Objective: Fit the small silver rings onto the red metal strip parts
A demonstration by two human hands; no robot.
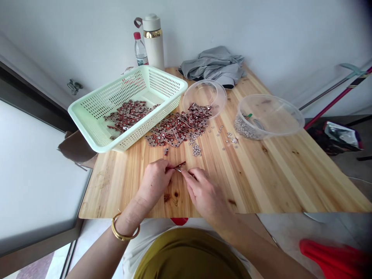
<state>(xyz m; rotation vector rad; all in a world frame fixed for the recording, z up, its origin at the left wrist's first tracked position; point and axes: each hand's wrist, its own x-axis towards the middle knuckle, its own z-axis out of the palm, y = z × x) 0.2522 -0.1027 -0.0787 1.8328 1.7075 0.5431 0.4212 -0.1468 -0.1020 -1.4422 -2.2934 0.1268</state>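
Near the front of the wooden table, my left hand [158, 176] is closed on a narrow reddish-brown strip [180, 165], whose far end sticks out to the right. My right hand [203, 190] is pinched beside it, with a small silvery piece [178, 169] at the fingertips against the strip; its exact kind is too small to tell. Beyond the hands lies a heap of similar reddish-brown strips [174, 130] with holes and shiny dots. Small silvery discs [195, 147] are scattered at the heap's right edge.
A pale green basket [128, 145] holding more strips stands left on the table [261, 178]. A clear lid [219, 91] lies behind the heap. To the right is a clear tub [273, 133] with many discs. Behind are a bottle [140, 50], a flask [154, 48] and grey cloth [215, 64].
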